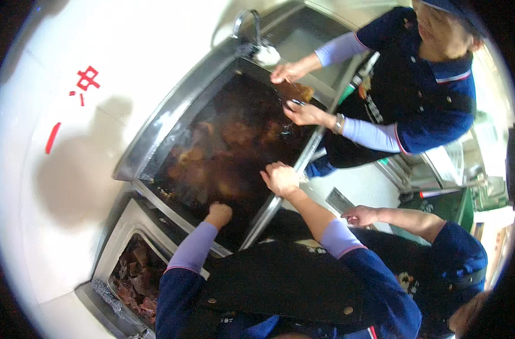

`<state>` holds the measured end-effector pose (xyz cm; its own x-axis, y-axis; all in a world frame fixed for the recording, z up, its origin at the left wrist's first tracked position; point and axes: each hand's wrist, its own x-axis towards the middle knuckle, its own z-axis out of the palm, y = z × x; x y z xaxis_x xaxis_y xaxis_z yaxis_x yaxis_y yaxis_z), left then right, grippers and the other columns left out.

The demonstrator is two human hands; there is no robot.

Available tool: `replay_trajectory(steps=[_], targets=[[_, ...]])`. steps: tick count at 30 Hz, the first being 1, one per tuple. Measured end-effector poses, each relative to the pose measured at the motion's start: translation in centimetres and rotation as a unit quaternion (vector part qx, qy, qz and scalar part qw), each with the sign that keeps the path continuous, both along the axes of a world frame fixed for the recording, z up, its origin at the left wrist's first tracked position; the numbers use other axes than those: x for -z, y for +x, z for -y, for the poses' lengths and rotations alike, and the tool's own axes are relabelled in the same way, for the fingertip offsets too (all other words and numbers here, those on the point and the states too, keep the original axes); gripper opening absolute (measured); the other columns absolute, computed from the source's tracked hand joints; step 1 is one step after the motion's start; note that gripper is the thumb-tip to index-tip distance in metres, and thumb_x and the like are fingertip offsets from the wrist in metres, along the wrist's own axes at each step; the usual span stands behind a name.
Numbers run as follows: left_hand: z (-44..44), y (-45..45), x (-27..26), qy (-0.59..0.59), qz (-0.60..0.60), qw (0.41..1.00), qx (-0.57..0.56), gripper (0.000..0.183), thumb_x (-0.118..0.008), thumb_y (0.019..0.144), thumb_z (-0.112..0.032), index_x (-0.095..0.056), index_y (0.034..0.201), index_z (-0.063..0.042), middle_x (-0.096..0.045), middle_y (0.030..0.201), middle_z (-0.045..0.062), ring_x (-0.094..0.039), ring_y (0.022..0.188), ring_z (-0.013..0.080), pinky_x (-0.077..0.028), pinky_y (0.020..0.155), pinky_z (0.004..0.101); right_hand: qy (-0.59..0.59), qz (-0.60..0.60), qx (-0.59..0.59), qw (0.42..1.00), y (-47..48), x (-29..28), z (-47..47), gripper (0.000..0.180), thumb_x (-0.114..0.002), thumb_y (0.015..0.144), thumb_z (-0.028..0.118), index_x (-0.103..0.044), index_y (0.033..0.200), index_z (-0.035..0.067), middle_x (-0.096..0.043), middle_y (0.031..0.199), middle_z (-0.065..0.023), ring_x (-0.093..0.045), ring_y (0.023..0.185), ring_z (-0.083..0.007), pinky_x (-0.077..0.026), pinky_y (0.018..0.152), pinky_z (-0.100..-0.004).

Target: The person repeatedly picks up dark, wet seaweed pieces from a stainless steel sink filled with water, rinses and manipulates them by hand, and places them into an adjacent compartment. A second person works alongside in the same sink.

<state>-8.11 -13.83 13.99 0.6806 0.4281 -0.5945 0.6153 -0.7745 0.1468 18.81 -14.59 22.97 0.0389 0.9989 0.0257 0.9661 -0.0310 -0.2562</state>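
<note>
A stainless steel sink (143, 159) full of dark water lies before me. Submerged in it are several blurred brownish pieces (236, 131), perhaps meat. My left hand (220, 215) is curled low over the near left part of the sink, its fingertips hidden. My right hand (281, 179) has bent fingers and is just inside the sink's front rim (261, 220). Whether either hand holds anything is not visible. Across the sink, a co-worker's two hands (304, 113) hold a brown piece of meat or hide (293, 91) above the water.
A metal tray (128, 218) of dark red meat pieces (137, 279) stands at left. A faucet (257, 25) and a white cloth-like bundle (267, 55) are at the back, by a second basin (304, 38). Another person's hand (361, 216) is at my right, near a green bin (439, 207).
</note>
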Motion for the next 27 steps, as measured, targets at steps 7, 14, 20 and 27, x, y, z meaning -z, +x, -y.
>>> replay_trajectory(steps=[7,14,20,27], targets=[[-3.9,3.3,-2.0,-0.025,-0.038,0.99,-0.136,0.02,-0.053,0.083,-0.021,-0.067,0.082,-0.007,-0.066,0.093,0.015,-0.063,0.088,0.0348,-0.05,0.076,0.0452,-0.016,0.002,-0.02,1.0,1.1,2.4,0.4,0.031,-0.051,0.086,0.034,-0.062,0.077,0.007,-0.064,0.08,-0.0093,-0.061,0.083,-0.0238,-0.052,0.07,-0.0375],[-9.0,2.6,-8.9,-0.072,0.153,0.952,-0.256,0.032,-0.051,0.091,-0.034,-0.061,0.104,-0.006,-0.065,0.09,0.01,-0.063,0.083,0.0256,-0.052,0.069,0.0372,0.026,-0.019,-0.038,0.999,1.4,4.0,-1.0,0.026,-0.054,0.084,0.031,-0.06,0.073,0.008,-0.062,0.075,-0.0084,-0.06,0.08,-0.0254,-0.051,0.07,-0.037],[-9.5,3.3,-11.9,-0.409,0.477,0.542,-0.558,0.032,-0.049,0.094,-0.021,-0.049,0.118,0.0,-0.059,0.106,0.009,-0.062,0.091,0.0244,-0.056,0.077,0.0383,-0.008,-0.025,-0.046,0.999,0.5,1.7,-1.5,0.03,-0.056,0.083,0.024,-0.052,0.11,0.011,-0.061,0.084,-0.0085,-0.059,0.085,-0.0258,-0.05,0.072,-0.0368],[-8.4,4.5,-13.9,-0.48,0.561,0.373,-0.561,0.045,-0.053,0.092,-0.029,-0.044,0.123,0.003,-0.052,0.122,0.018,-0.057,0.102,0.0425,-0.054,0.083,0.0418,0.194,-0.289,-0.029,0.937,-2.0,-2.6,-2.1,0.075,-0.061,0.077,0.006,-0.024,0.141,0.015,-0.044,0.125,-0.021,-0.045,0.112,-0.0377,-0.04,0.095,-0.0439]])
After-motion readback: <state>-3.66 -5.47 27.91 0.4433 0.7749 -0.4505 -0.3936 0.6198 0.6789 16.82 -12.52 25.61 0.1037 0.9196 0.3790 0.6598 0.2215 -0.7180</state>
